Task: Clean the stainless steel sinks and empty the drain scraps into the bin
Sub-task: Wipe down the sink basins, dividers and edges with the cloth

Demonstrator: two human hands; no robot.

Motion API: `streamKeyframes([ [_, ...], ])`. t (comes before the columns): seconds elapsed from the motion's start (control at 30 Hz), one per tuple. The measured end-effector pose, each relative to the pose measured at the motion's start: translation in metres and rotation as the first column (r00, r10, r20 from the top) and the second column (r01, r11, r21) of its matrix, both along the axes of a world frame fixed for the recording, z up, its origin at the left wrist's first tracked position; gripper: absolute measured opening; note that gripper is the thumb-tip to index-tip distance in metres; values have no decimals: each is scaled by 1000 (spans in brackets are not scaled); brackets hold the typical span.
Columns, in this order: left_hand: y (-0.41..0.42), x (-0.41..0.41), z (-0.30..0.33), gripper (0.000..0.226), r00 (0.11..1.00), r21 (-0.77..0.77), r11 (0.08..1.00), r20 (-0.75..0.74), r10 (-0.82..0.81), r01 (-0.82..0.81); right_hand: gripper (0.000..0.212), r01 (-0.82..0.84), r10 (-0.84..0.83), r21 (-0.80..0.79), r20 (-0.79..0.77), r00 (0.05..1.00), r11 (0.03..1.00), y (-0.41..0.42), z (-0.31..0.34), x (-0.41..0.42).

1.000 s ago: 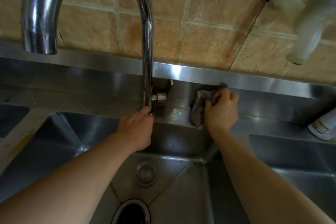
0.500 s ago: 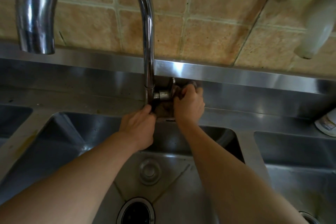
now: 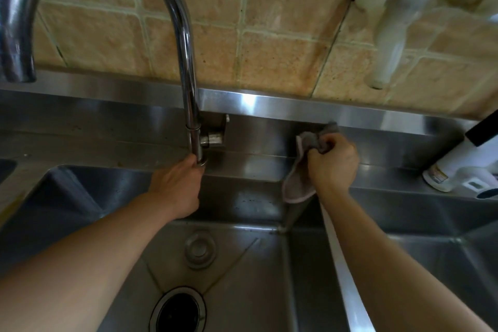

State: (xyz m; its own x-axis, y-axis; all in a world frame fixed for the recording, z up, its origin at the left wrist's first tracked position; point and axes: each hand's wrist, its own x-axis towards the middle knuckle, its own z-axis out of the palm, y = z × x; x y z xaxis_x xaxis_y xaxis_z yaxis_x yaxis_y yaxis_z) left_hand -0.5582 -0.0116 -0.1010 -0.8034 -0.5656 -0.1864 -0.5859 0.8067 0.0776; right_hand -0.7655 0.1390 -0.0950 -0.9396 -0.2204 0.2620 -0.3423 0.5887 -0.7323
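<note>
Right hand [image 3: 332, 163] is bunched tight around a grey cloth [image 3: 304, 167], fingers curled over the wad and pressing it against the steel back ledge [image 3: 256, 162], with a loose flap hanging down below the fist toward the divider [image 3: 293, 213] between basins. Over to its left, the left hand [image 3: 179, 183] sits at the foot of the tall faucet [image 3: 188, 62], fingertips touching the base; whether they wrap it I cannot tell. Below both hands lies the middle sink [image 3: 242, 264], its open drain [image 3: 179, 312] down near the forearm, a round plug [image 3: 200, 250] just above it. Now the risks: that dangling flap could snag on the divider edge or drag grime back over wiped steel. Sweep too far right and the fist could knock the white bottle [image 3: 455, 162] lying on the ledge into the far basin. Lean on the faucet and it may swivel. The drain scraps look untouched as yet.
</note>
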Motion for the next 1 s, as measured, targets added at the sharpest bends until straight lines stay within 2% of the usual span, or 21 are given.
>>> streamKeyframes([
  [0.1,0,5,1,66,999,4,999,17,-34,34,28,57,-57,-18,-20,998,998,27,14,-12],
  [0.23,-2,16,-1,55,1000,-7,1000,-23,13,-13,37,-2,-7,162,56,998,987,52,-11,-35],
  [0.3,-3,18,-4,51,1000,-58,998,-7,5,-5,33,-60,43,211,84,996,976,56,-34,-38],
  [0.4,-5,16,-5,47,1000,-78,997,-23,-2,0,32,-109,114,358,7,993,927,54,-49,-36],
  [0.47,-5,16,-5,45,999,-57,998,-33,8,-10,35,-198,219,424,-3,976,884,43,-48,-24],
  [0.57,-6,19,-5,46,999,-23,1000,-52,14,-15,39,-366,419,452,-19,908,813,9,-47,9],
  [0.73,-15,26,-6,51,992,76,997,-118,38,-30,46,-570,657,493,-5,754,658,-73,-53,81],
  [0.83,-21,31,-4,49,986,156,986,-151,76,-53,54,-588,671,489,7,741,644,-93,-50,94],
  [0.93,-25,42,-3,48,982,183,981,-162,100,-70,63,-610,712,559,49,700,561,-64,-42,68],
  [1.0,-27,49,-4,50,981,206,976,-160,109,-74,70,-567,670,592,61,740,572,-38,-39,44],
])
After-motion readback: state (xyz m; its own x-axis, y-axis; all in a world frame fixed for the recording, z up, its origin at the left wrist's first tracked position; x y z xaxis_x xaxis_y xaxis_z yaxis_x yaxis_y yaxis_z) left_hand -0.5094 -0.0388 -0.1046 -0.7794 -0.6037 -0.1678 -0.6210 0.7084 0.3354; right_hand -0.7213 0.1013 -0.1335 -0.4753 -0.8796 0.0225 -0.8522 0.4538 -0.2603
